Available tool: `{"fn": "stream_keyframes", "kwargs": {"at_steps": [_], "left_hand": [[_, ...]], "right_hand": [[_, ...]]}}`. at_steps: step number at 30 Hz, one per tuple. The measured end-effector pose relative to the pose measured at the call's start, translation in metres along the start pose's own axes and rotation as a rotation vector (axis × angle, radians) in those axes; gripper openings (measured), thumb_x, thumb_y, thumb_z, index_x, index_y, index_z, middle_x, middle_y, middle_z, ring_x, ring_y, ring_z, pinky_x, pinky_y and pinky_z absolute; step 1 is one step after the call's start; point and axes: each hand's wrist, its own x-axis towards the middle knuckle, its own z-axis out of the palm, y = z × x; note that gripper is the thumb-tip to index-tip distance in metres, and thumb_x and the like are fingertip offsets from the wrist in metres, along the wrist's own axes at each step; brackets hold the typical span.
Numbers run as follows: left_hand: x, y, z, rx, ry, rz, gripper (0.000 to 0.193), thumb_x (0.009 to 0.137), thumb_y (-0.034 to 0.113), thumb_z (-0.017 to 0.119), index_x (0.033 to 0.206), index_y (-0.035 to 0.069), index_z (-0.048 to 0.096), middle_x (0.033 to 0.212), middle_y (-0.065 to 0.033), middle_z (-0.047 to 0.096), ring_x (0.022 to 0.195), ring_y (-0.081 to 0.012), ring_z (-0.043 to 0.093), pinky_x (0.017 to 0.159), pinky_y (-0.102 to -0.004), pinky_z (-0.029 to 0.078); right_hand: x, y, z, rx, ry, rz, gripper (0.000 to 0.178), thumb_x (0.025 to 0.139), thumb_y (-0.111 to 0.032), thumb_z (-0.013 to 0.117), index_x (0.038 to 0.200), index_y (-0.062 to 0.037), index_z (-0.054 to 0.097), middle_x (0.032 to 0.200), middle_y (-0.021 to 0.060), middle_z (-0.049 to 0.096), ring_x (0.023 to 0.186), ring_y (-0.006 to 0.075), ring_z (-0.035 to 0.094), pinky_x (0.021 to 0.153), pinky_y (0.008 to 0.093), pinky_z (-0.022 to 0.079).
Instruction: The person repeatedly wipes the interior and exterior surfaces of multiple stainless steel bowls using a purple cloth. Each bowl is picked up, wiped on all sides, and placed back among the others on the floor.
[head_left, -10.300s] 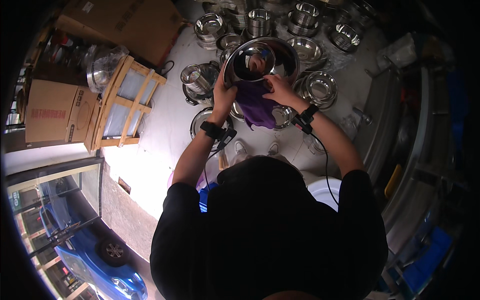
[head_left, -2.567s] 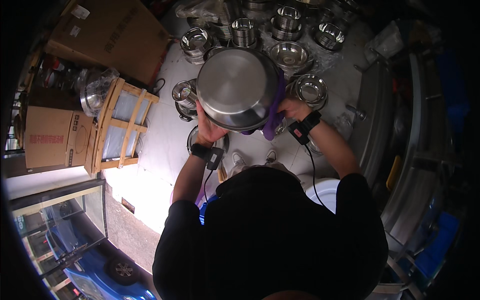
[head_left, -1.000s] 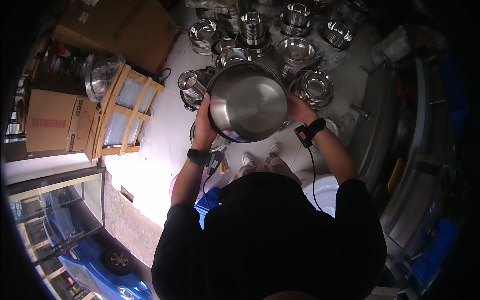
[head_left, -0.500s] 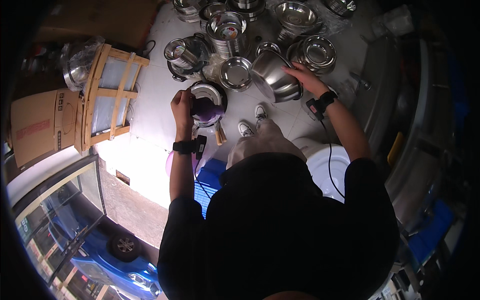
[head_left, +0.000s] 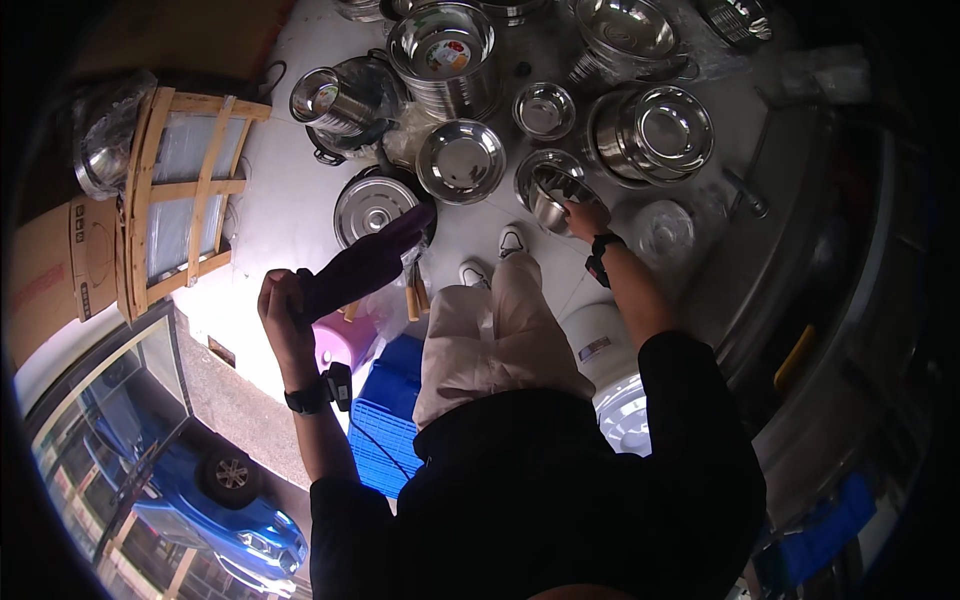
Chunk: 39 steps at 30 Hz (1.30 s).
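My left hand [head_left: 283,303] is closed on one end of a dark purple cloth [head_left: 362,266]. The cloth stretches away to the right and its far end overlaps a round steel lid [head_left: 372,210]. My right hand [head_left: 587,219] grips the rim of a tilted stainless steel basin [head_left: 546,212] in front of my shoes. Another round steel rim shows just behind it; whether the two touch I cannot tell. Left of that lies a wide shallow steel basin [head_left: 460,160], and beyond stands a small steel bowl [head_left: 544,110].
A tall stack of steel basins [head_left: 450,95] and other stacked bowls [head_left: 672,130] stand on the floor ahead. Left are a wooden crate [head_left: 195,188] and cardboard box [head_left: 45,275]. Near my legs are a blue plastic crate [head_left: 385,440], a pink tub [head_left: 343,338] and a white bucket [head_left: 600,345].
My right hand has lowered the basin toward the floor and closer to me. My left hand has moved left and nearer, and the cloth now hangs out longer.
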Motion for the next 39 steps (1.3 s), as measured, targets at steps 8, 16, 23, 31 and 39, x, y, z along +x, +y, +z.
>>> {"fn": "stream_keyframes", "kwargs": {"at_steps": [8, 16, 23, 31, 39], "left_hand": [[0.042, -0.074, 0.012, 0.149, 0.123, 0.022, 0.019, 0.094, 0.014, 0.051, 0.075, 0.010, 0.048, 0.060, 0.0053, 0.028, 0.054, -0.0051, 0.023, 0.054, -0.0226, 0.023], [0.042, -0.107, -0.002, 0.051, 0.143, -0.022, 0.018, 0.092, 0.013, 0.052, 0.075, 0.010, 0.048, 0.057, 0.0045, 0.028, 0.051, -0.0051, 0.024, 0.053, -0.0211, 0.024], [0.032, -0.102, -0.012, 0.031, 0.106, -0.015, 0.013, 0.093, 0.011, 0.049, 0.080, 0.009, 0.048, 0.059, 0.0066, 0.029, 0.049, -0.0033, 0.024, 0.061, -0.0181, 0.035], [0.007, -0.065, -0.014, 0.015, 0.150, -0.023, 0.011, 0.093, 0.010, 0.048, 0.082, 0.008, 0.049, 0.060, 0.0063, 0.027, 0.050, -0.0035, 0.026, 0.066, -0.0175, 0.036], [-0.011, -0.050, -0.029, -0.045, 0.211, -0.015, 0.018, 0.091, 0.017, 0.054, 0.076, 0.009, 0.049, 0.054, 0.0046, 0.030, 0.049, -0.0033, 0.026, 0.055, -0.0184, 0.023]], "right_hand": [[0.063, 0.047, 0.124, -0.204, 0.359, -0.160, 0.014, 0.085, -0.002, 0.053, 0.097, -0.0052, 0.061, 0.090, 0.0176, 0.066, 0.089, 0.0380, 0.064, 0.076, 0.0504, 0.051], [0.096, 0.073, 0.198, -0.130, 0.194, -0.003, 0.016, 0.085, -0.006, 0.054, 0.098, -0.0065, 0.065, 0.092, 0.0169, 0.068, 0.086, 0.0363, 0.066, 0.074, 0.0462, 0.054], [0.139, 0.104, 0.250, -0.009, 0.061, 0.069, 0.027, 0.090, -0.026, 0.057, 0.110, -0.0086, 0.065, 0.096, 0.0171, 0.070, 0.090, 0.0365, 0.067, 0.082, 0.0468, 0.053], [0.181, -0.033, 0.129, 0.563, 0.282, 0.172, 0.041, 0.091, -0.042, 0.060, 0.102, -0.0043, 0.067, 0.090, 0.0172, 0.071, 0.086, 0.0354, 0.069, 0.075, 0.0447, 0.055], [0.204, -0.072, 0.088, 0.033, 0.256, 0.209, 0.030, 0.080, -0.033, 0.066, 0.082, -0.0043, 0.071, 0.087, 0.0208, 0.070, 0.085, 0.0400, 0.067, 0.072, 0.0478, 0.055]]}}
